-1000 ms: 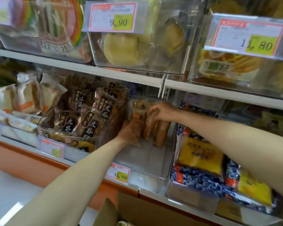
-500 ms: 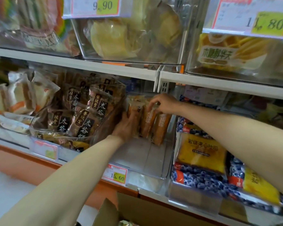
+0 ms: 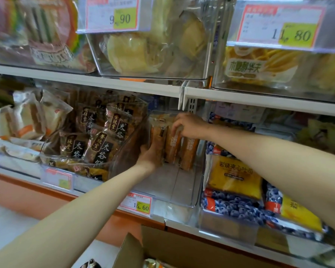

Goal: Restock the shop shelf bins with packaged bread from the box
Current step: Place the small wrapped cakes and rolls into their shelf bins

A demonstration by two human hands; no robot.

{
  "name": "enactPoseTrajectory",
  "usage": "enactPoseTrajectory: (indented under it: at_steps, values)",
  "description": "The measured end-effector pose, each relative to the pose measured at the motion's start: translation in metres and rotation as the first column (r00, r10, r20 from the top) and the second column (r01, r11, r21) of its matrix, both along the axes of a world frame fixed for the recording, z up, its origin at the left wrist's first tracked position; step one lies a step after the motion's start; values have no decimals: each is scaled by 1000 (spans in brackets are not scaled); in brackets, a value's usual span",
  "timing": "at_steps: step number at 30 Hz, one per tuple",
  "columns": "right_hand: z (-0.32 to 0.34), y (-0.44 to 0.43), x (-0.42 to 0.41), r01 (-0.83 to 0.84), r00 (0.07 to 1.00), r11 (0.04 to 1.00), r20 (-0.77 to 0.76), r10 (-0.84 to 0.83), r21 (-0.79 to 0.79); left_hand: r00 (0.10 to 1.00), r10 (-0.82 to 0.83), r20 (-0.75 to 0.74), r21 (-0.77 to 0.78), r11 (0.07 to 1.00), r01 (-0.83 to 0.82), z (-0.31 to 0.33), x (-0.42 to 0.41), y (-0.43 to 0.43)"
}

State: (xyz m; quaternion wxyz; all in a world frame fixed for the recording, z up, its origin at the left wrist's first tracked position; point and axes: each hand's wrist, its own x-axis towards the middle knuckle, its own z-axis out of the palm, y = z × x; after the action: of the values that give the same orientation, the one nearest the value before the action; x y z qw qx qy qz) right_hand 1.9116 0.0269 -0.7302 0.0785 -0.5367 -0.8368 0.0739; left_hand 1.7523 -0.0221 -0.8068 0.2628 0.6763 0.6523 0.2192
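cupping the leftmost of the bread packs [image 3: 172, 146] with left hand [image 3: 151, 155], curling round its lower near edge. pinching pack tops from above with right hand [image 3: 188, 125], curling down over the middle one. holding packs upright, long axes vertical, in a row between both hands, at the far end of the clear bin [image 3: 182, 190]. judging next: squaring the row toward left hand, right hand being nearer the loose end. noting box [image 3: 162, 248] below both wrists.
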Motion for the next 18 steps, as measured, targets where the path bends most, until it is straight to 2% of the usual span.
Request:
enactPoseTrajectory:
  at_steps: [4,8,10,13,16,18]
  values:
    - [13,-19,5,9,998,998,-55,-6,63,998,-65,-5,43,997,65,11,-5,-15]
    - [32,-63,8,-16,985,995,-170,33,100,983,-184,19,165,970,179,35,-16,-53]
    - [39,-101,10,-62,965,994,-247,84,94,971,-238,20,224,948,228,43,-23,-80]
    - [38,-166,16,-207,904,973,-360,230,101,938,-342,58,227,919,321,45,-36,-124]
    - [19,-210,24,-292,893,955,-345,289,45,920,-376,110,216,913,347,43,-39,-160]
    - [-4,-225,29,-290,903,957,-340,264,-25,921,-357,154,195,925,326,38,-36,-178]
